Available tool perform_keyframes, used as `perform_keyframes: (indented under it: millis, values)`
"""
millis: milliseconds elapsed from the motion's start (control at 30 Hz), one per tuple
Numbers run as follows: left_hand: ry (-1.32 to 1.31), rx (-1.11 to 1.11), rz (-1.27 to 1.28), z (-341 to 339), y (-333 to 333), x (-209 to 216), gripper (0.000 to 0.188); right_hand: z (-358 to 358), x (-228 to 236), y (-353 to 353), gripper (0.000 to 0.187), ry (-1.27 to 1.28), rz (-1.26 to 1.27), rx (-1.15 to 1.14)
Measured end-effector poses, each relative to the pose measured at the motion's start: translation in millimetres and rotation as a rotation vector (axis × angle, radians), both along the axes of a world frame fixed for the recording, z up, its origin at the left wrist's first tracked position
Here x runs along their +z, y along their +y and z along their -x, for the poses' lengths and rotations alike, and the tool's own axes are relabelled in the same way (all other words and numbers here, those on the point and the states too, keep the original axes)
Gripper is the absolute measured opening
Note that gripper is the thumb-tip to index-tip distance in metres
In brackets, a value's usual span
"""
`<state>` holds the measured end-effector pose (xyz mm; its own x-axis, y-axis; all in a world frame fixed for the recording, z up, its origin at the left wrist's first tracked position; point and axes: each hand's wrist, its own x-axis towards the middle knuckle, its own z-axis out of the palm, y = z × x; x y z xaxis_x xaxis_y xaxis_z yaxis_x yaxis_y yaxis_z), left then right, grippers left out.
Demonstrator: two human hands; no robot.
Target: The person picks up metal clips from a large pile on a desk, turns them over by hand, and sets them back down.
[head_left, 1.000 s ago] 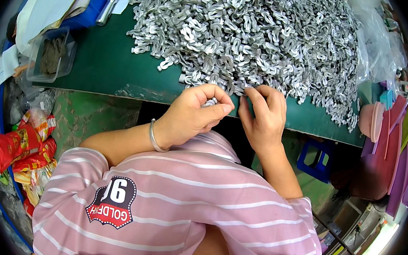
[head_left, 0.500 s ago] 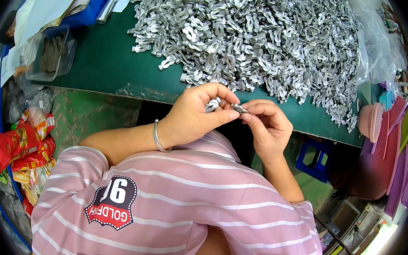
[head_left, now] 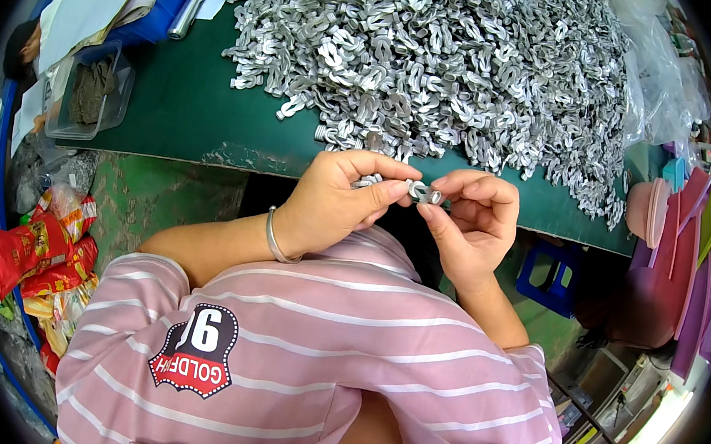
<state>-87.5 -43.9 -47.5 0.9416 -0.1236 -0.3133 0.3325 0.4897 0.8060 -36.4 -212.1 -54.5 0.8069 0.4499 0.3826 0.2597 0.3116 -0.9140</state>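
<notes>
In the head view, near the tabletop (head_left: 172,112) edge, one link (head_left: 422,192) is pinched by the left hand (head_left: 336,197), more metal (head_left: 366,181) curled inside. Its free end is framed by parted fingertips of the right hand (head_left: 482,228), contact unclear. Two-handed handling seems underway; fingertip control is called for.

Striped pink shirt (head_left: 304,343): 1 badge (head_left: 193,349), scalloped edge, 2 colour fields. Large white digits on the black field, smaller white capitals on the red field below it in view. Both upside down from this camera; a fabric fold cuts into the lettering. Red-and-yellow packets (head_left: 31,257) at left: printed fronts, marks too small and skewed to read. Papers (head_left: 97,5), upper left: printed block near the top edge, too small to make out.
</notes>
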Motion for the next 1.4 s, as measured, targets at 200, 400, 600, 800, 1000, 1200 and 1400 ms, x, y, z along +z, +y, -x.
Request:
perform_keyframes:
  millis: [200,400,600,800,1000,1200,1400]
  values:
    - [0.053,-0.042,0.088,-2,1,-1,0.021,2,4,3,0.031,-0.179,0.108,-0.018]
    - [0.18,-0.049,0.453,3,14,-2,0.014,-13,15,7,0.013,-0.407,0.556,-0.257]
    - [0.053,-0.008,0.301,6,12,-5,0.013,-12,3,19,0.019,-0.674,0.86,-0.335]
    - [-0.013,0.022,-0.084,5,11,1,0.01,-15,4,8,0.012,-0.653,0.855,-0.303]
    - [-0.231,0.097,-0.249,0,5,-2,0.015,-3,5,4,0.009,-0.115,0.442,-0.019]
    - [-0.542,0.139,-0.457,-1,11,-10,0.013,-5,2,9,0.012,-0.064,0.257,0.055]
    - [-0.433,0.163,-0.39,2,9,-2,0.011,-10,5,3,0.018,-0.354,0.398,-0.043]
